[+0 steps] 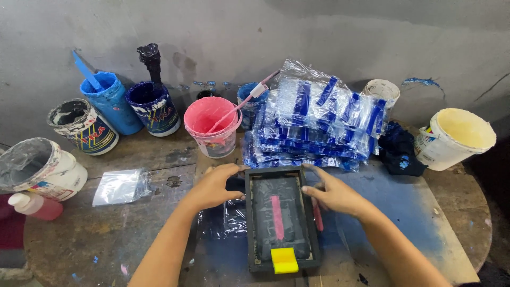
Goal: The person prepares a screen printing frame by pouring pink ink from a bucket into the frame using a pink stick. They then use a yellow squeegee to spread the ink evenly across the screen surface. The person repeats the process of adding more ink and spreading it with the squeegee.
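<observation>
Small screen-printing frame (281,220): dark wood rim, grey mesh with a pink ink stripe down the centre, yellow squeegee (285,260) at its near edge. Left hand (212,186) and right hand (332,194) grip its far corners, fingers curled on the rim. Frame lies flat just in front of the stack of blue-printed plastic bags (316,125).

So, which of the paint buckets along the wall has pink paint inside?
The pink bucket, directly behind the left hand, with a stirring stick leaning in it. The buckets to its left hold blue or dark paint; the far right one is cream-yellow inside.
</observation>
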